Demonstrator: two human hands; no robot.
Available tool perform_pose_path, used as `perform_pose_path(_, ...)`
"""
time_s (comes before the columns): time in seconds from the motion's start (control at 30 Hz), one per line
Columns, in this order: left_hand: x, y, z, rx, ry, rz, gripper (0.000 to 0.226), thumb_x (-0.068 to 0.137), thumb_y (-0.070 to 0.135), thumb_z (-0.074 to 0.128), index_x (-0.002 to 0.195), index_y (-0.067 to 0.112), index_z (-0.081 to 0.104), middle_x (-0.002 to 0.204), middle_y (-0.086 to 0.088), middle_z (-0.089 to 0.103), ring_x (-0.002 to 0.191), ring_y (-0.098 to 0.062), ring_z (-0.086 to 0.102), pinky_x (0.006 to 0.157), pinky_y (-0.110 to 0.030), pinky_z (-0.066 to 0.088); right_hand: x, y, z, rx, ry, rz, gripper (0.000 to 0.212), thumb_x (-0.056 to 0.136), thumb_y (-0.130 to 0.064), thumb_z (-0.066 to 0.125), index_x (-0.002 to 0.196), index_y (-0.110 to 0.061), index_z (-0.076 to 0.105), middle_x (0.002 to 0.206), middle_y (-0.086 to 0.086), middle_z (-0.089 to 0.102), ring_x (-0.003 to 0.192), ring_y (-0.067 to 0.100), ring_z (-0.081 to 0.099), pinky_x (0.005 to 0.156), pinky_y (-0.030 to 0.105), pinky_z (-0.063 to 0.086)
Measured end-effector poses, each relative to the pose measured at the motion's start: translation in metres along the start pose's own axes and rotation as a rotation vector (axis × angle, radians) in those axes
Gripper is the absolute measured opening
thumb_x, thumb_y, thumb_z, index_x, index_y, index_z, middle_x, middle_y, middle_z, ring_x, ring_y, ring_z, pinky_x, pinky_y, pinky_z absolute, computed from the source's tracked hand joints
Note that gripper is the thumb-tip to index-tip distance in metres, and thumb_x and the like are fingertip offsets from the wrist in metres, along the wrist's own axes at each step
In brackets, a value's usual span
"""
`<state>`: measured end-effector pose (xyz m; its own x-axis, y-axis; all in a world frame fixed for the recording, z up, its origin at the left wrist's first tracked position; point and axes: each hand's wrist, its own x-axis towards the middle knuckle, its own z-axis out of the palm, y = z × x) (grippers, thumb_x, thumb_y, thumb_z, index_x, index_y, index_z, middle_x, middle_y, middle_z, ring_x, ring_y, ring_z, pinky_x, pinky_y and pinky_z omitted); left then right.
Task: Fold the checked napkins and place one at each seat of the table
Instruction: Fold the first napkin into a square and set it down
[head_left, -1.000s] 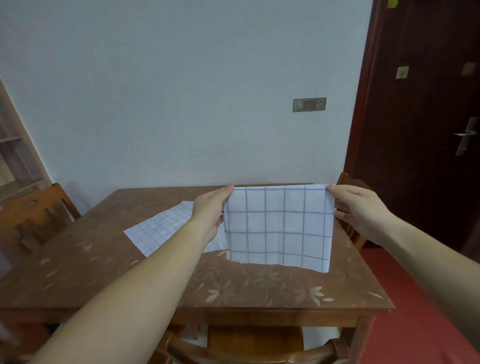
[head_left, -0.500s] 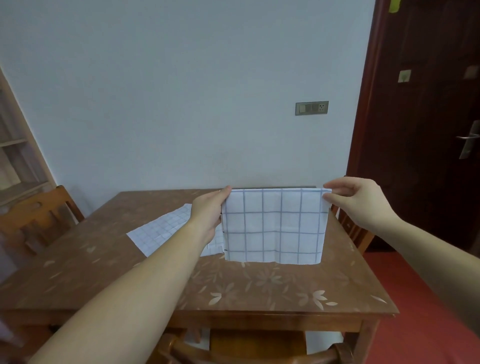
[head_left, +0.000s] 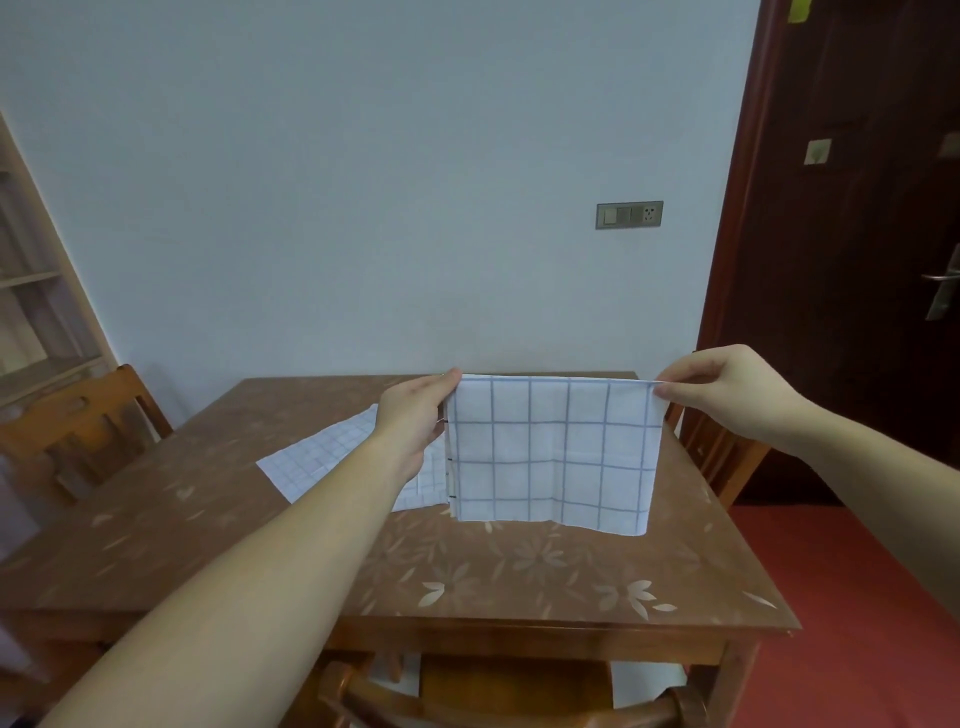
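Left hand (head_left: 415, 421): raised over the table (head_left: 156, 545), thumb and fingers pinching the upper left corner of the checked napkin (head_left: 550, 452). Behind this wrist a second napkin (head_left: 322, 457), of finer check, lies flat and unfolded on the table. Whether the two cloths touch cannot be told.

Checked napkin: hangs as a sheet between both hands and faces the person. Its top edge is level and taut, and its long axis runs left to right. Stacked edges on its left side indicate that it is already doubled. The lower edge hangs close to the table; contact cannot be confirmed. The lower right corner sags below the left.

Right hand (head_left: 727, 400): level with the left, pinching the upper right corner between thumb and fingertips. A chair (head_left: 722, 452) stands just beyond it at the table's right side.

Assessment: folding is in progress and no napkin is yet set at a seat. Each hand holds one end of the long axis, so neither is nearer. A further fold would turn on carrying one corner across to meet the other squarely. If placement follows instead, the right-side seat lies closest, on the right hand's side. The sagging corner may throw the fold out of square.
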<state>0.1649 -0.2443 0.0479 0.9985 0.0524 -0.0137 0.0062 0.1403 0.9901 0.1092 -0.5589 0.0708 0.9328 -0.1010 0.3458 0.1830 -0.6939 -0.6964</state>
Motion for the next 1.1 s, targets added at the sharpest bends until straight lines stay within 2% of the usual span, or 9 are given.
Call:
perform_pose_path(0.17, 0.000, 0.003, 0.002, 0.072, 0.039, 0.113, 0.014, 0.086, 0.029, 0.072, 0.085, 0.015, 0.073, 0.089, 0.004, 0.070, 0.085, -0.011, 0.063, 0.077, -0.024, 0.047, 0.003, 0.006, -0.003, -0.114, -0.087, 0.004, 0.006, 0.084, -0.026, 0.075, 0.083, -0.022, 0.078, 0.081, -0.007, 0.076, 0.081, 0.011, 0.072, 0.085, 0.039, 0.058)
perform_pose_path(0.3, -0.005, 0.013, 0.010, 0.195, 0.045, 0.328, 0.009, 0.084, 0.023, 0.075, 0.079, 0.017, 0.073, 0.098, 0.012, 0.067, 0.090, -0.001, 0.062, 0.084, -0.020, 0.048, 0.000, 0.008, -0.004, -0.313, -0.302, 0.071, 0.010, 0.086, -0.028, 0.073, 0.078, -0.023, 0.076, 0.077, -0.006, 0.075, 0.081, 0.013, 0.071, 0.082, 0.035, 0.057)
perform_pose_path(0.47, -0.017, 0.029, 0.032, 0.372, -0.039, 0.570, 0.012, 0.085, 0.024, 0.073, 0.078, 0.015, 0.073, 0.076, 0.007, 0.070, 0.070, 0.000, 0.061, 0.069, -0.014, 0.048, -0.007, -0.014, 0.017, -0.632, -0.456, 0.024, 0.023, 0.094, -0.019, 0.057, 0.110, -0.015, 0.073, 0.110, -0.002, 0.071, 0.102, 0.017, 0.066, 0.089, 0.030, 0.053)
perform_pose_path(0.63, -0.022, 0.032, 0.051, 0.436, -0.132, 0.633, 0.008, 0.084, 0.024, 0.074, 0.079, 0.017, 0.075, 0.078, 0.007, 0.072, 0.077, -0.006, 0.065, 0.074, -0.023, 0.050, -0.004, -0.058, 0.043, -0.106, -0.203, -0.163, 0.021, 0.092, -0.039, 0.059, 0.097, -0.025, 0.074, 0.097, -0.011, 0.074, 0.093, 0.006, 0.068, 0.086, 0.031, 0.053)
perform_pose_path(0.73, -0.025, 0.033, 0.053, 0.431, -0.170, 0.636, 0.012, 0.084, 0.025, 0.074, 0.081, 0.014, 0.076, 0.080, 0.001, 0.075, 0.082, -0.015, 0.069, 0.078, -0.033, 0.052, -0.002, -0.083, 0.053, 0.138, -0.075, -0.230, 0.016, 0.089, -0.031, 0.069, 0.096, -0.018, 0.075, 0.088, -0.005, 0.076, 0.088, 0.007, 0.071, 0.084, 0.029, 0.054)
perform_pose_path(0.83, -0.027, 0.035, 0.052, 0.415, -0.168, 0.621, 0.013, 0.083, 0.026, 0.076, 0.078, 0.013, 0.076, 0.078, -0.004, 0.074, 0.075, -0.012, 0.065, 0.075, -0.035, 0.052, -0.001, -0.088, 0.057, 0.117, -0.061, -0.269, 0.013, 0.091, -0.026, 0.068, 0.095, -0.015, 0.075, 0.086, -0.003, 0.077, 0.087, 0.010, 0.072, 0.083, 0.032, 0.055)
perform_pose_path(0.9, -0.029, 0.036, 0.051, 0.409, -0.184, 0.609, 0.012, 0.082, 0.024, 0.077, 0.076, 0.014, 0.074, 0.078, -0.005, 0.073, 0.073, -0.011, 0.063, 0.074, -0.034, 0.052, -0.002, -0.087, 0.056, 0.117, -0.089, -0.269, 0.014, 0.093, -0.024, 0.066, 0.093, -0.014, 0.076, 0.085, -0.006, 0.077, 0.083, 0.002, 0.070, 0.075, 0.023, 0.053)
perform_pose_path(1.0, -0.031, 0.036, 0.051, 0.350, -0.191, 0.561, 0.011, 0.081, 0.024, 0.078, 0.081, 0.022, 0.067, 0.077, -0.009, 0.072, 0.067, -0.013, 0.059, 0.065, -0.024, 0.046, -0.005, -0.086, 0.056, 0.146, -0.097, -0.256, 0.017, 0.094, -0.022, 0.063, 0.088, -0.012, 0.076, 0.065, -0.020, 0.069, 0.062, -0.008, 0.061, 0.061, 0.007, 0.040)
perform_pose_path(1.1, -0.033, 0.038, 0.049, 0.323, -0.242, 0.489, 0.014, 0.084, 0.026, 0.075, 0.094, 0.025, 0.065, 0.076, 0.002, 0.075, 0.068, -0.008, 0.064, 0.066, -0.015, 0.047, -0.005, -0.084, 0.055, 0.158, -0.106, -0.235, 0.018, 0.095, -0.022, 0.063, 0.085, -0.012, 0.075, 0.055, -0.020, 0.063, 0.054, -0.007, 0.055, 0.056, 0.007, 0.037)
